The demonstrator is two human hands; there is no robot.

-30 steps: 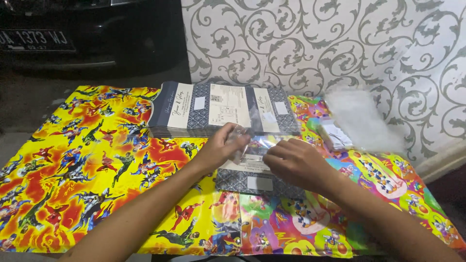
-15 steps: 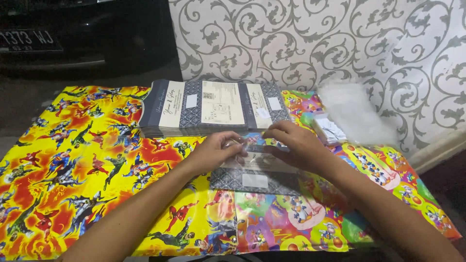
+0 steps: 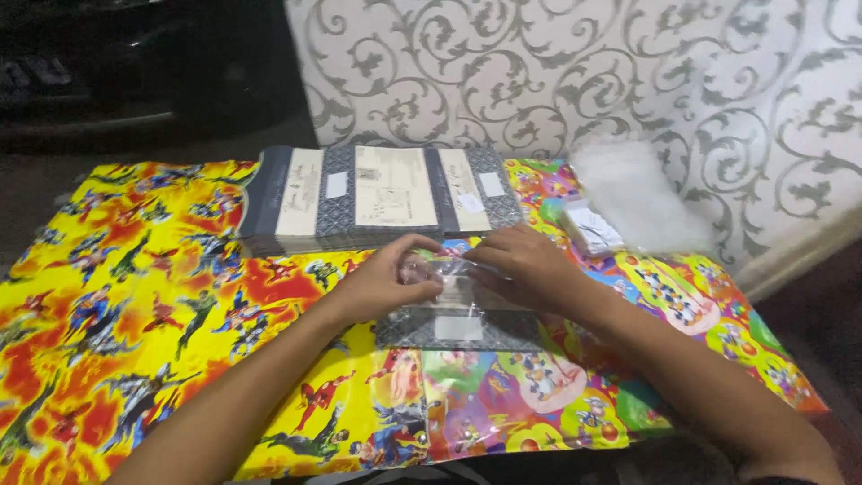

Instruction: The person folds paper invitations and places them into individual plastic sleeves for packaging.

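A white wall (image 3: 557, 81) with grey scrollwork rises beyond both hands, and a dark, dim space lies off beyond the left one. Under the hands spreads a glossy sheet of cartoon-printed wrapping paper (image 3: 153, 296), yellow and red on the left side, multicoloured beneath the right forearm.

Just past the fingertips sits a wide stack of grey patterned cards (image 3: 382, 193) with cream panels, its long side running left to right. Beyond the right hand and out to its right lies a heap of clear plastic sleeves (image 3: 642, 193), with a small bundle of white tags (image 3: 593, 229) at its near edge.

Directly below the hands lies a grey patterned card in a clear sleeve (image 3: 458, 319), flat on the paper, long axis left to right, its far edge under the fingers.

The left hand (image 3: 386, 283) pinches the crinkled sleeve edge between thumb and fingers. The right hand (image 3: 525, 265) grips the same edge from the other side, fingers curled over it, the two hands nearly touching.
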